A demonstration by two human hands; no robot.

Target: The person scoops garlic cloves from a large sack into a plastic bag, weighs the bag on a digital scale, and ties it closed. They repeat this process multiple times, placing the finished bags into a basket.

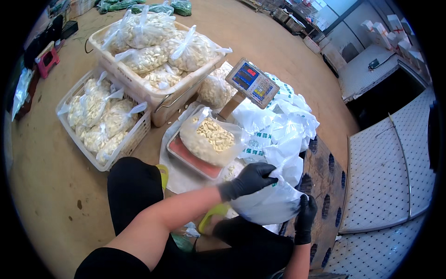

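My left hand [249,181], in a black glove, pinches one side of a white plastic bag [266,205]. The opposite edge of that bag is between the fingers of my right hand [306,219], also black-gloved. The bag hangs between them above my lap, its lower part blurred. Left of it stands a digital scale [252,83] with a lit red readout and a reddish pan [181,151]. On the pan rests an opened clear bag of peeled garlic cloves [215,134]. Beyond my hands lies a pile of white printed plastic bags [282,125].
A large plastic crate [129,75] and a smaller white basket [94,157] hold knotted bags of cloves. Another filled bag [216,87] sits behind the scale. At right are a worn wooden board [318,195] and dotted panels [376,174]. A pink stool [48,62] stands far left.
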